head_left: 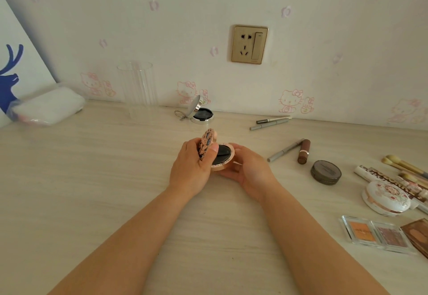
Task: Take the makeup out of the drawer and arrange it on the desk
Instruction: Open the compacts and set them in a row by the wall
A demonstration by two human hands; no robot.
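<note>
Holding a pink cushion compact (221, 157) open just above the desk (92, 179), I had my left hand (188, 167) pinching its patterned lid (206, 143) upright, while my right hand (249, 169) cupped the base from below. Behind it, near the wall, a silver compact (200, 114) lay open. To the right lay a brown lipstick (303, 151), a grey round compact (326, 172) and a white floral compact (385, 198).

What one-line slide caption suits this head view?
Both hands hold an open pink compact above the desk: left hand on the lid, right hand under the base.
</note>
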